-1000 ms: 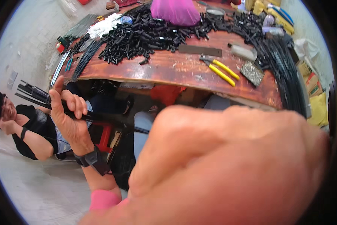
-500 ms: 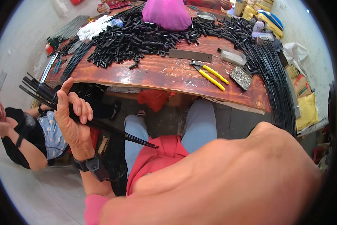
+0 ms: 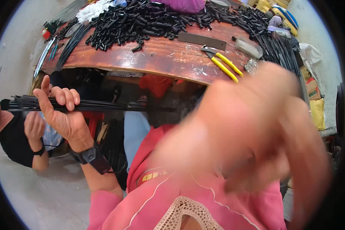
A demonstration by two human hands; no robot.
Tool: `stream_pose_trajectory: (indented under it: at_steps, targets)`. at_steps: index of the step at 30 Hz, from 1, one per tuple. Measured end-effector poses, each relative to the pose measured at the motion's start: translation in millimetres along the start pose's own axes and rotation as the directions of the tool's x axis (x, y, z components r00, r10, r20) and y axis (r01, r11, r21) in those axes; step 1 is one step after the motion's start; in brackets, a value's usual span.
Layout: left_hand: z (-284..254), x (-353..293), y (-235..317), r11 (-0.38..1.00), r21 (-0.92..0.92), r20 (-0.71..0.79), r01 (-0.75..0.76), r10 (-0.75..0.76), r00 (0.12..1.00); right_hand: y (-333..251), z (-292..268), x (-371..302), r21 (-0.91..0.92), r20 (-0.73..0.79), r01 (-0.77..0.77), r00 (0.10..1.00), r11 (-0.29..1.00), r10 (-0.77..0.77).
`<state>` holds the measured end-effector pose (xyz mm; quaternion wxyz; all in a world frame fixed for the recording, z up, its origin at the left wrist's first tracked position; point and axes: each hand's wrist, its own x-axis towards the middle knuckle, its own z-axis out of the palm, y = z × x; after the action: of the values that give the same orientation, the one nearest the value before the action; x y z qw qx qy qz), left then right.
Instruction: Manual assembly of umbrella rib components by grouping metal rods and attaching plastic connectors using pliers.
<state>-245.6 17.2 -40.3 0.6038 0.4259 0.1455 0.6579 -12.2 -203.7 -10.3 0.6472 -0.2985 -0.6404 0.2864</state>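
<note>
My left hand (image 3: 63,115) is closed around a bundle of thin black rods (image 3: 103,106), held nearly level beyond the table's near edge. The index finger points up, apart from the others. At the left end of the bundle sit thicker black tubular pieces (image 3: 26,102). My right hand (image 3: 234,122) is a large blur in front of the camera, and its fingers are smeared, so any hold is hidden. Beyond it on the table lie yellow-handled pliers (image 3: 227,67) and a small clear container (image 3: 251,66), partly covered by the hand.
Small black tubular parts (image 3: 130,27) are heaped across the wooden table (image 3: 161,55). Long black rods (image 3: 280,51) lie at right, more rods (image 3: 72,44) at left. A flat dark bar (image 3: 201,40) and a clear box (image 3: 249,46) lie nearby. Another person (image 3: 19,134) sits at left.
The rod bundle has swung from slanting to nearly level, still in my left hand. My right hand has risen into the middle right of view. The table has shifted upward in the picture.
</note>
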Motion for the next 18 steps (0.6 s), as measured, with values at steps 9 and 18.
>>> stream_pose_trajectory:
  at_steps: [9, 18]
  targets:
    - [-41, 0, -31, 0.758, -0.564, 0.058, 0.329, -0.361, 0.931, 118, 52, -87, -0.163, 0.268, -0.609, 0.730, 0.776, 0.629]
    - [31, -106, -96, 0.529, -0.443, 0.014, 0.724, -0.804, 0.595, 107, 14, -48, -0.245, -0.062, -0.085, 0.995, 0.966, 0.072]
